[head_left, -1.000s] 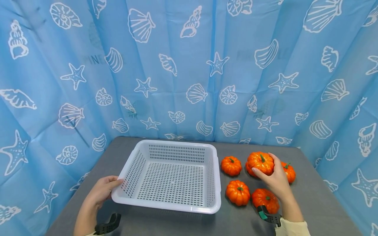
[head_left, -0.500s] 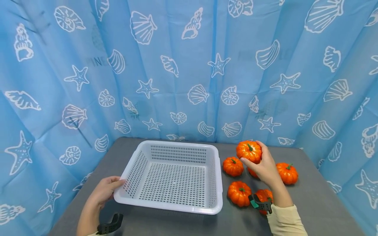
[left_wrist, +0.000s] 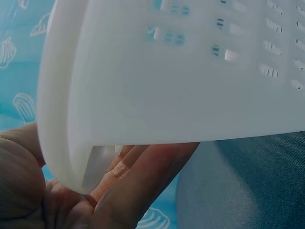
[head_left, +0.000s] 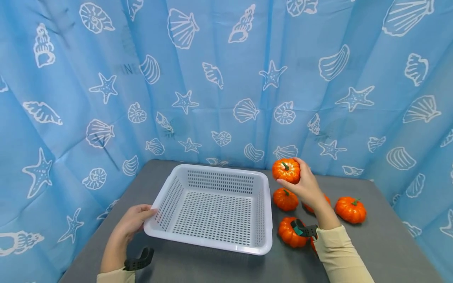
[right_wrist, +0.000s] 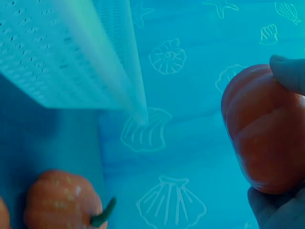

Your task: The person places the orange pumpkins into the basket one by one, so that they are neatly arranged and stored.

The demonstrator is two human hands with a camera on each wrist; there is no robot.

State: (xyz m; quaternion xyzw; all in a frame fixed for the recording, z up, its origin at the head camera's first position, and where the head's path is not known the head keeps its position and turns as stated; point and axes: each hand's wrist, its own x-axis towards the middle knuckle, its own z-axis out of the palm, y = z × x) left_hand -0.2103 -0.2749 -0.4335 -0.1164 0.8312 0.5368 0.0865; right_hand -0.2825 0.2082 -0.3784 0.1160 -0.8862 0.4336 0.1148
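My right hand (head_left: 305, 184) grips a small orange pumpkin (head_left: 286, 171) with a green stem, held above the table behind the other pumpkins. In the right wrist view, thumb and fingers clasp this pumpkin (right_wrist: 264, 129) from opposite sides. A white perforated plastic basket (head_left: 212, 245) stands at the middle of the table, and its inside shows bare. At its left side my left hand (head_left: 133, 221) holds the rim between thumb and fingers. The left wrist view shows the basket's rim (left_wrist: 59, 95) close up, with the left hand (left_wrist: 119, 191) around its lower edge.
Below the held pumpkin lies another pumpkin (head_left: 285, 199), with one nearer me (head_left: 291, 232) and one at the far right (head_left: 351, 210). Two more are partly hidden behind the right forearm. A blue shell-print curtain (head_left: 219, 78) hangs behind the grey table (head_left: 191, 267).
My right hand has lifted the pumpkin and carried it left, off the group towards the basket. The left hand keeps its hold on the rim. The head view has shifted slightly.
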